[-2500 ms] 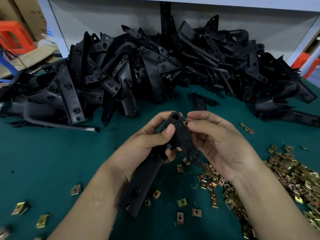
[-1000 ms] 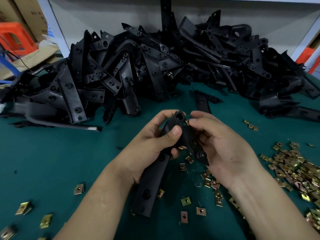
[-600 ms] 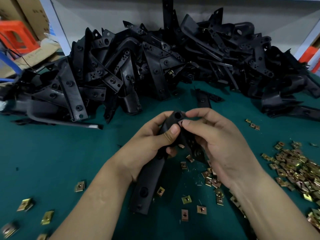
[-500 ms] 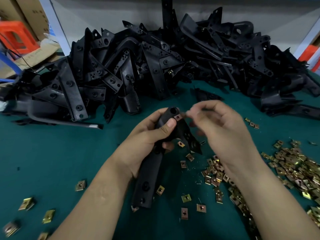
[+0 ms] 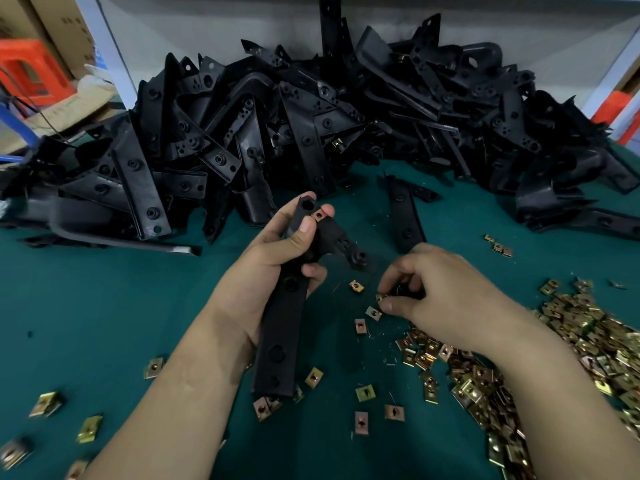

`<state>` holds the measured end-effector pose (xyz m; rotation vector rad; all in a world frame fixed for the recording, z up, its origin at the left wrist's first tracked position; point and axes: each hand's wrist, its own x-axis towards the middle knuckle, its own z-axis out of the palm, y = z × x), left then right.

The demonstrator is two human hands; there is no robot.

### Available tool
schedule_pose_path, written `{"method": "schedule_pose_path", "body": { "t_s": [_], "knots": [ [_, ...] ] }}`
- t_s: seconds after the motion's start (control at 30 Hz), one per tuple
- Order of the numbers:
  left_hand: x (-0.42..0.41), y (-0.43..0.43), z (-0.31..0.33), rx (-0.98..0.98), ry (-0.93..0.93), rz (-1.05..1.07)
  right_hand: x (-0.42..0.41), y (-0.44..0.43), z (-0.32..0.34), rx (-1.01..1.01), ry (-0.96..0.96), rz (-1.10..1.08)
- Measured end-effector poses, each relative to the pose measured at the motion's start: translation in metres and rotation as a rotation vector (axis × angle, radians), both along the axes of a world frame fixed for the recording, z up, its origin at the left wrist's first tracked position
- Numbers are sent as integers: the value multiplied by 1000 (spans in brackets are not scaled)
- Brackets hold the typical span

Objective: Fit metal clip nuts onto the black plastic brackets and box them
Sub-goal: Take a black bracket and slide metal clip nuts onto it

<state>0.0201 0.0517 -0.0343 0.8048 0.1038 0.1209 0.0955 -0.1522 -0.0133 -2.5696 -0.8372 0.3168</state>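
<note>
The left hand (image 5: 266, 268) grips a bracket (image 5: 280, 341) above the table (image 5: 86, 306), one nut (image 5: 318, 215) clipped near the bracket's top. Just right of the bracket, the right hand (image 5: 443, 299) pinches a loose nut (image 5: 381, 298), which likely needs turning open-side first before it slides on.
</note>
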Motion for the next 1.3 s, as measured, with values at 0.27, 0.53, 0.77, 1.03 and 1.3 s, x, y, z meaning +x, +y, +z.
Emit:
{"method": "schedule_pose_path", "body": {
  "t_s": [0.27,0.53,0.77,1.03,1.3],
  "knots": [
    [0,-2,2,22,43,33,-2,-1,3,94,-27,52],
    [-2,-4,6,36,61,17,-11,3,4,43,9,147],
    [-6,-5,9,-24,12,-124,-7,12,11,596,117,-44],
    [-4,-6,4,103,-42,-158,-15,17,19,1002,646,-107],
    [-4,-4,3,122,-70,-166,-18,19,25,1063,803,-167]
  ]
}}
